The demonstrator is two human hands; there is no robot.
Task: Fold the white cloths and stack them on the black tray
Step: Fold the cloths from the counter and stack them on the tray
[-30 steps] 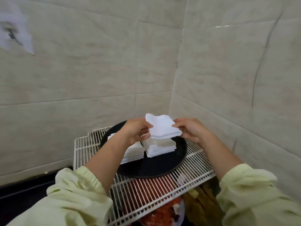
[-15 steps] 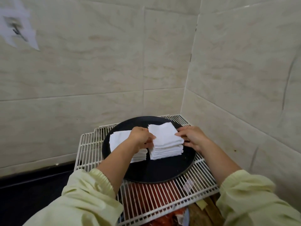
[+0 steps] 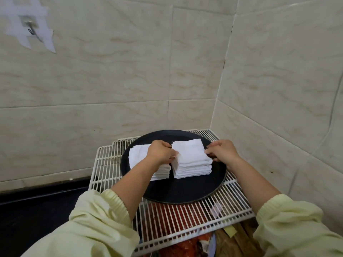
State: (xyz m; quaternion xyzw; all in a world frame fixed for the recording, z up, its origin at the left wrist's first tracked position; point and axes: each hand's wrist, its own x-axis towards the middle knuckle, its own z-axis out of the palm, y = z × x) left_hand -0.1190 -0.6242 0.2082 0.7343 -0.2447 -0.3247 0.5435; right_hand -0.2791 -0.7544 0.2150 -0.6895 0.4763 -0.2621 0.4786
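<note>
A round black tray (image 3: 185,190) rests on a white wire rack (image 3: 194,219). Two stacks of folded white cloths sit side by side on it: a left stack (image 3: 138,156), partly hidden by my left forearm, and a right stack (image 3: 191,160). My left hand (image 3: 162,152) pinches the left edge of the right stack's top cloth. My right hand (image 3: 221,151) grips the right edge of that same cloth, which lies flat on the stack.
Tiled walls meet in a corner right behind the rack. A metal hook (image 3: 30,30) is taped high on the left wall. Red and brown items (image 3: 187,243) lie under the rack. A dark counter (image 3: 37,210) stretches to the left.
The folded cloth that both hands held above the tray has come down onto the right stack. The hands stay on its edges. The view has shifted closer.
</note>
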